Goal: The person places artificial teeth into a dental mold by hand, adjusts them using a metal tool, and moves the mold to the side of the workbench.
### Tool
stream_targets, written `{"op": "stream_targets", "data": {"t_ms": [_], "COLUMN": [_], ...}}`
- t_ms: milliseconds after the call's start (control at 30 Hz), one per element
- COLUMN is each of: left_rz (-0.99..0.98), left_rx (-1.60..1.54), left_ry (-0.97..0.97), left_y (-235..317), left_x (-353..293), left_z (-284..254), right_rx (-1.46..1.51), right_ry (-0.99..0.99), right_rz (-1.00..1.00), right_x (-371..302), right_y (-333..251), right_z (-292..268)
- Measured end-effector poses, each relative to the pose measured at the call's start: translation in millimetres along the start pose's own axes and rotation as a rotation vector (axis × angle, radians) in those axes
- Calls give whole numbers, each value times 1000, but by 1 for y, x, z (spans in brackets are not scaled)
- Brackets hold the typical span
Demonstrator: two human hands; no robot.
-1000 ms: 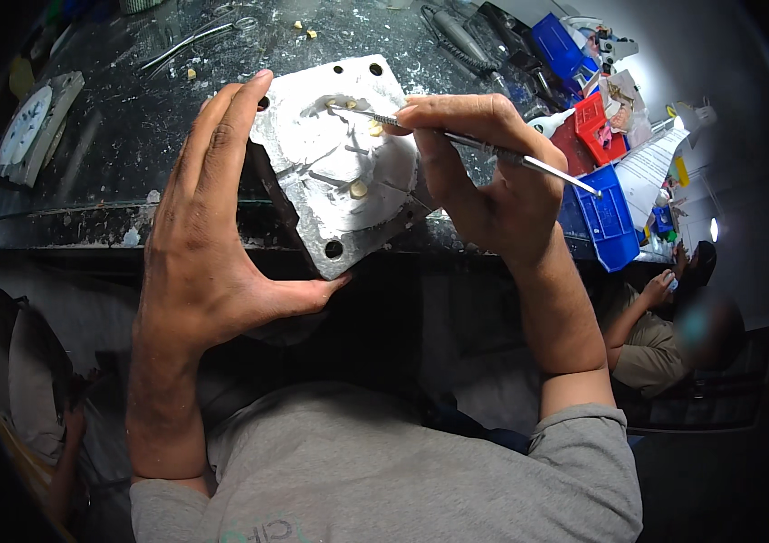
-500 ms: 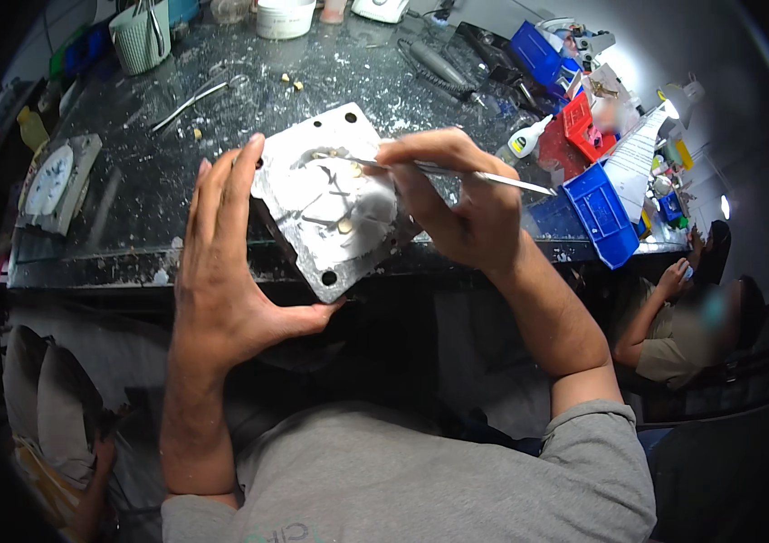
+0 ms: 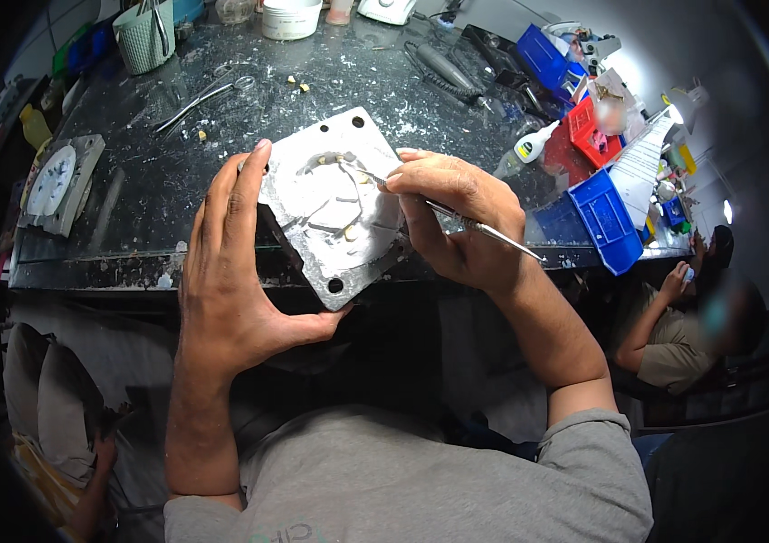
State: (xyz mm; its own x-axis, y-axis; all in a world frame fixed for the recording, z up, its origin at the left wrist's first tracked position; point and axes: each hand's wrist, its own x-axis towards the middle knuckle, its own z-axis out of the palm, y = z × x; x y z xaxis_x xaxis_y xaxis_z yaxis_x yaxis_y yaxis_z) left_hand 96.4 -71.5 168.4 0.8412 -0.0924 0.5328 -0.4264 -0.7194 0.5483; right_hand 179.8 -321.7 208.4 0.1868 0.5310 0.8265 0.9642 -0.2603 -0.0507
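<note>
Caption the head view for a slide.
Left hand holds a metal block while the right hand holds a slim tool over it at a dark workbench.

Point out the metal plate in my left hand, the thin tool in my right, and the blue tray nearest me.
Metal plate (image 3: pixel 334 266): head view, on the grey metal near its lower corner.
Thin tool (image 3: pixel 495 233): head view, on its handle.
Blue tray (image 3: pixel 608 223): head view, on its inner floor.
</note>
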Motion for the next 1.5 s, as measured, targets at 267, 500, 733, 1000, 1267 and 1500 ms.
{"op": "stream_targets", "data": {"t_ms": [267, 500, 733, 1000, 1267, 1500], "left_rz": [42, 71, 89, 96, 60, 41], "left_rx": [39, 76, 27, 32, 5, 0], "left_ry": [-33, -65, -18, -3, -21, -81], "left_y": [-2, -2, 0, 0, -1, -2], "left_x": [0, 3, 4, 5, 4, 7], "left_z": [-5, -4, -1, 1, -2, -2], "right_rx": [-55, 235, -558, -578, -315, -142], "right_ry": [-51, 23, -108, -616, -519, -672], "right_rz": [19, 337, 84, 515, 471, 560], "right_x": [-1, 22, 19, -20, 68, 107], "right_y": [1, -8, 117, 175, 167, 161], "right_z": [-4, -39, -61, -41, 39, 97]}}
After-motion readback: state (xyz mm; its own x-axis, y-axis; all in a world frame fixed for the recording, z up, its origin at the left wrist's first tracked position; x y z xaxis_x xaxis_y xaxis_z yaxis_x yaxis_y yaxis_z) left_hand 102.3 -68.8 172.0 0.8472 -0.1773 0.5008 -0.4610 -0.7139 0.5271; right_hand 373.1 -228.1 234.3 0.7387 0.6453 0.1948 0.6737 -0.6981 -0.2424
